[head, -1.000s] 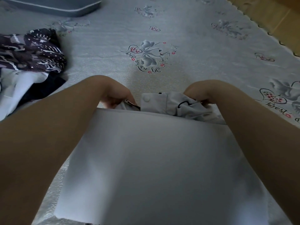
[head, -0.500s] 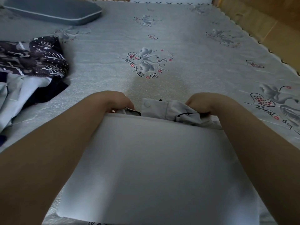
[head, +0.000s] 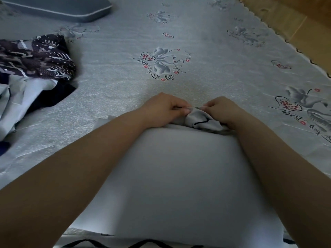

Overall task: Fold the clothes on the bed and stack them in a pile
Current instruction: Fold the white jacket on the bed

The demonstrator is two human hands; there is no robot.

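- While the pale grey folded garment (head: 179, 176) lies near on the grey flower-printed bed sheet (head: 125, 97), both hands meet at its far edge.
- Left hand (head: 164, 110) and right hand (head: 223, 110): fingers pinch its bunched black-trimmed collar (head: 200, 120).
- Dark patterned crumpled clothes (head: 35, 58) lie far left.

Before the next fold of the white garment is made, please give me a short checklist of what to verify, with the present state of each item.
1. Left hand grips the bunched far edge of the white garment: ok.
2. Right hand grips the same bunch: ok.
3. Near part of the garment lies flat and smooth: ok.
4. Far edge with black piping is straightened: not ok, it is crumpled.
5. Bed sheet beyond the hands has room for the fold: ok.
6. Unfolded clothes at the left lie apart from the garment: ok.
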